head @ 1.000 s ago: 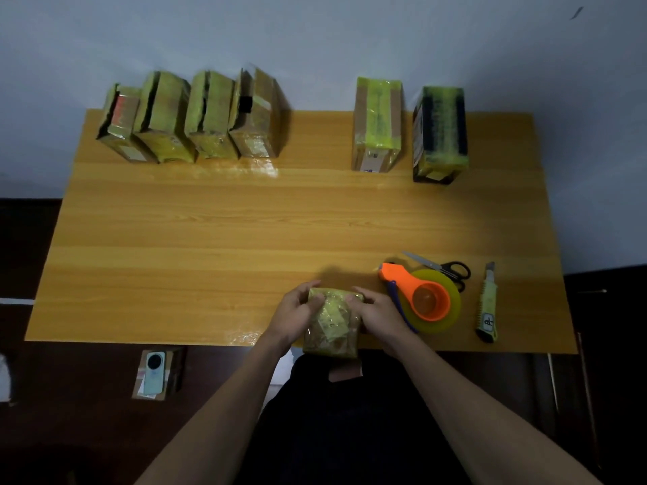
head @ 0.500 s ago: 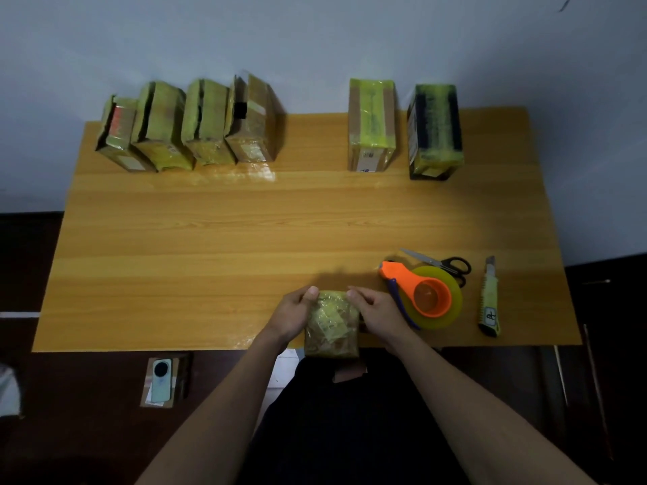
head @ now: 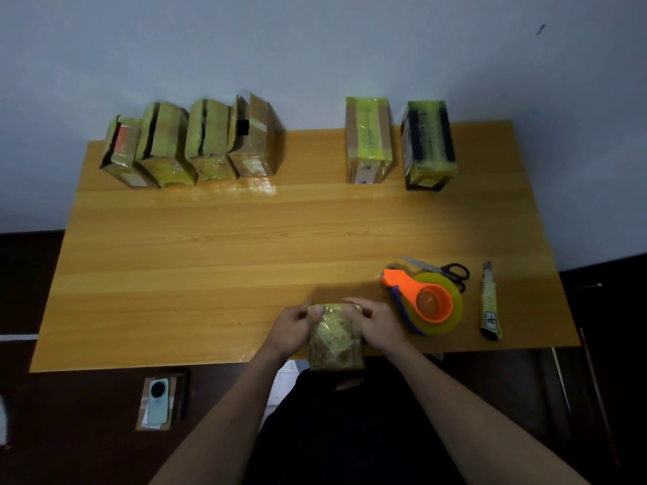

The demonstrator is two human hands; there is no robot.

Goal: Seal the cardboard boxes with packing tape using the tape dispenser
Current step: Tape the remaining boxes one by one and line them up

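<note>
Since 1 second ago, nothing shifted: both hands, left hand [head: 292, 329] and right hand [head: 376, 323], still clasp the small box [head: 335, 339]; tape dispenser [head: 425, 301] idle, taping apparently paused.

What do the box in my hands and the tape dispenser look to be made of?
The box looks like brown cardboard wrapped in glossy yellowish clear tape, going by its crinkled shine. The tape dispenser looks like smooth orange moulded plastic with a purple edge strip, holding a translucent yellow tape roll.
</note>
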